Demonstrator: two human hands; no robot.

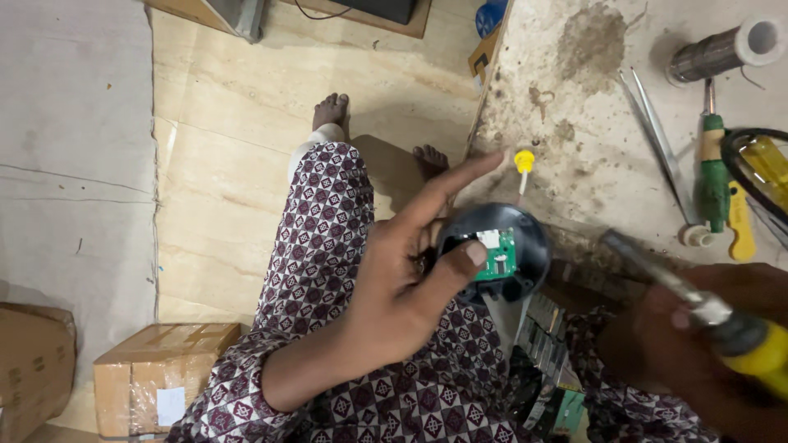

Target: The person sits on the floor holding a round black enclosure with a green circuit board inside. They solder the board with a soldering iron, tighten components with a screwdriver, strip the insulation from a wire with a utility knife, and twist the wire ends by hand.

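The round black housing (pixel 492 254) with a small green circuit board (pixel 499 254) sits at the bench's (pixel 591 164) near edge, gripped by the left hand (pixel 402 279), thumb on its rim, forefinger extended. The right hand (pixel 698 328) is closed around a yellow-handled tool (pixel 698 303). Farther off on the bench lie tweezers (pixel 657 139) and a green screwdriver (pixel 712 172).

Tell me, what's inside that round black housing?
Inside the round black housing sits a small green circuit board with a white part on top. The left hand thumb covers the housing's left side.
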